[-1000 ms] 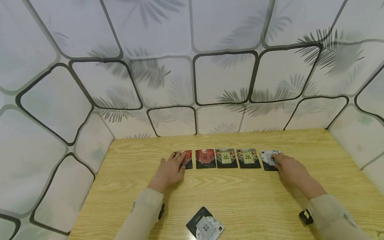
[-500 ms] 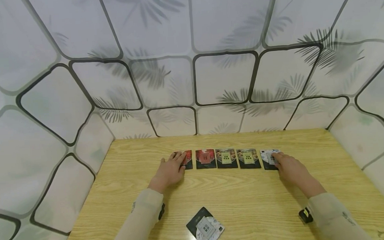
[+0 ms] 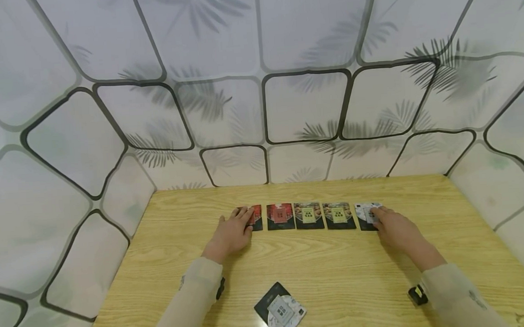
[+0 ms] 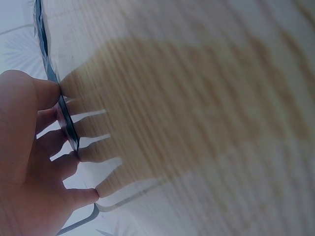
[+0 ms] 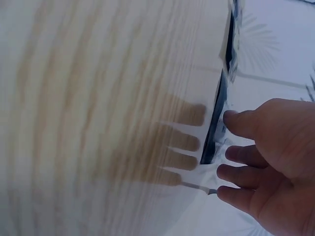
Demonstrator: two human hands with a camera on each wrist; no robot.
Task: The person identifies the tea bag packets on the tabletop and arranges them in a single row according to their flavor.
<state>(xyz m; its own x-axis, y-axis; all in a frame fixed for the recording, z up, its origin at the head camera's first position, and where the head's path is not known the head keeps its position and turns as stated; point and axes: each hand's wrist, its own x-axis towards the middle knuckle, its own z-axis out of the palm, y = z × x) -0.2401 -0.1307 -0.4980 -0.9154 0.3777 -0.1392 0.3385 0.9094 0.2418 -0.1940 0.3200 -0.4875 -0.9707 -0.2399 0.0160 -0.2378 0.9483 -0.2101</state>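
My left hand [image 3: 231, 233] rests on the leftmost red and black flat packet [image 3: 258, 218], fingers spread across it and covering most of its left side. In the left wrist view, the packet's thin edge [image 4: 70, 129] shows beneath the thumb and fingertips. At the row's other end, my right hand [image 3: 400, 231] touches a white and black packet [image 3: 363, 218] with its fingertips, hiding the packet's right side. The right wrist view shows that packet [image 5: 212, 132] flat on the wood, thumb at its edge and fingers loosely extended.
Between the hands lie another red packet [image 3: 280, 217] and two yellow-labelled packets [image 3: 309, 224] [image 3: 340, 224], side by side. Nearer me, a separate white and black packet [image 3: 280, 310] lies at an angle on the wooden table [image 3: 332, 279]. A patterned cloth wall [image 3: 302, 161] rises behind.
My right hand's white and black packet has shifted very slightly away from me, becoming more level with the row. The left hand and the other packets hold still.
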